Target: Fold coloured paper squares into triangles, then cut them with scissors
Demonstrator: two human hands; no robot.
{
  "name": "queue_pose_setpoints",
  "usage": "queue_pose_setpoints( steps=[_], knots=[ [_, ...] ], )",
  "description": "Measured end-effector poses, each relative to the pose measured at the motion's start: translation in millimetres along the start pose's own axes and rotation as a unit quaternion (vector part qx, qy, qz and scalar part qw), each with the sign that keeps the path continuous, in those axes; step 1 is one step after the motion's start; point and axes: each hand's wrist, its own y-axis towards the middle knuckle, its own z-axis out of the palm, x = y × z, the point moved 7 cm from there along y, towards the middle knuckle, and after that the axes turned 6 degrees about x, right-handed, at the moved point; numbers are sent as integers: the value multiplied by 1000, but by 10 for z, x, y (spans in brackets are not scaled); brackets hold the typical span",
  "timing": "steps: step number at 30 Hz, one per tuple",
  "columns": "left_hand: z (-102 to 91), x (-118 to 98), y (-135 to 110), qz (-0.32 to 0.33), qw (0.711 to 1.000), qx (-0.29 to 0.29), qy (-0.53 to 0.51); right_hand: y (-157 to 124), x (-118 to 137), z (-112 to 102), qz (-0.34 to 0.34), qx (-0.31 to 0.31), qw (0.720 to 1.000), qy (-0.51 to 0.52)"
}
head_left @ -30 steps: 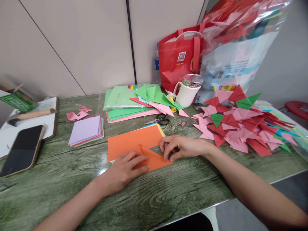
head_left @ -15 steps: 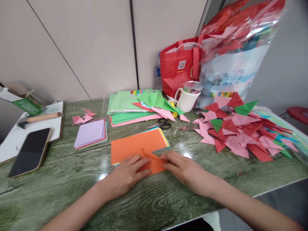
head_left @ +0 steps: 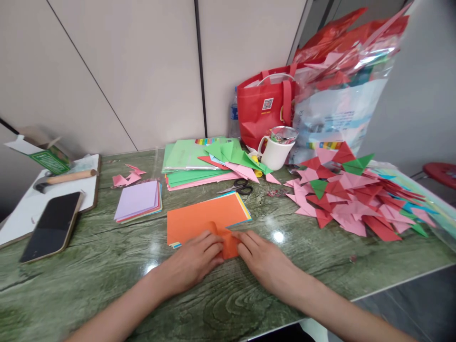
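A folded orange paper piece (head_left: 230, 242) lies on the green table (head_left: 107, 266) at the near edge of a stack of orange sheets (head_left: 199, 216). My left hand (head_left: 194, 261) lies flat on the piece's left side, fingers stretched out. My right hand (head_left: 261, 261) presses on its right side, fingers extended and close together. Both hands almost meet over the fold and hide most of it.
A pile of folded pink, red and green paper shapes (head_left: 356, 199) sits right. Scissors (head_left: 239, 187), a white mug (head_left: 276, 151), green and pink sheets (head_left: 192, 164), a lilac pad (head_left: 138, 202), a phone (head_left: 53, 227), a red bag (head_left: 265, 109) and a plastic bag (head_left: 342, 95) surround the hands.
My right hand has slid left and nearer over the orange piece, flattening it; the open triangular gap seen earlier is covered. The view has shifted slightly.
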Motion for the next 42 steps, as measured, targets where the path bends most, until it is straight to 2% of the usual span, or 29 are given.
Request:
queue_pose_setpoints(
  steps=[2, 7, 11, 14, 20, 26, 29, 32, 36, 42],
  knots=[
    [29, 5, 21, -15, 1000, -12, 5, 4, -4, 39, 11, -8, 1000, 5],
    [154, 32, 96, -63, 997, 23, 34, -11, 17, 66, -3, -13, 1000, -28],
    [212, -4, 99, -21, 995, 28, 96, -13, 17, 33, -18, -34, 998, -46],
    [252, -13, 94, -22, 989, 60, 135, -18, 12, 34, -18, -32, 998, -53],
    [234, -76, 154, -76, 968, 160, 178, -114, -10, 20, 1, -12, 999, -30],
    [200, -126, 191, -104, 957, 191, 194, -406, -65, -1, 40, -66, 997, -26],
    [188, -134, 189, -109, 955, 191, 197, -549, -75, -14, 56, -82, 995, -20],
    [180, -131, 186, -111, 961, 167, 191, -620, -64, -51, 65, -92, 993, -32],
    [196, -89, 179, -127, 967, 128, 180, -613, -57, -108, 72, -108, 991, -33],
    [214, -18, 196, -175, 967, 101, 157, -570, -68, -185, 74, -123, 990, -17]
  ],
)
